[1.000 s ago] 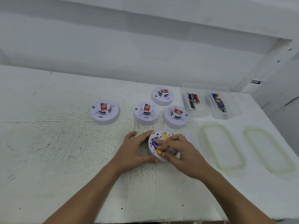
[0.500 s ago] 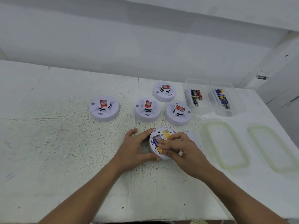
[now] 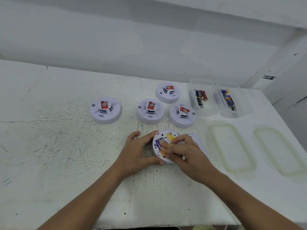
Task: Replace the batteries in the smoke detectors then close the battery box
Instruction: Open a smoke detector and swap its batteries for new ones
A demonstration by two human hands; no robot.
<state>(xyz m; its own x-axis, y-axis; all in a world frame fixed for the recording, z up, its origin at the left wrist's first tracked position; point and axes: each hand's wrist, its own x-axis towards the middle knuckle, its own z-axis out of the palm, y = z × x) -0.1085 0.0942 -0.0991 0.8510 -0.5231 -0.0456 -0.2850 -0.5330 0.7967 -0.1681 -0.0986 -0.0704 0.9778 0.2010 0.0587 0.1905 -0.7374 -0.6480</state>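
A white smoke detector (image 3: 163,138) lies upside down near the table's front, its battery bay showing. A blue and yellow battery (image 3: 159,148) lies in that bay. My left hand (image 3: 139,151) grips the detector's left rim with thumb and fingers. My right hand (image 3: 184,153) covers its right half, fingertips pinching the battery. The detector's white back cover (image 3: 196,138) peeks out behind my right hand. Two clear battery boxes stand open at the back right: the left box (image 3: 194,107) holds black and red batteries, the right box (image 3: 240,105) holds blue ones.
Several more white smoke detectors with red labels stand face up behind my hands, such as the left detector (image 3: 105,110) and the right detector (image 3: 181,114). Two clear lids (image 3: 231,146) (image 3: 279,150) lie flat right of my hands. The table's front edge (image 3: 149,225) is close below.
My right fingers have shifted slightly over the battery in the bay. My left hand keeps the same hold on the detector. The camera has tilted a little.
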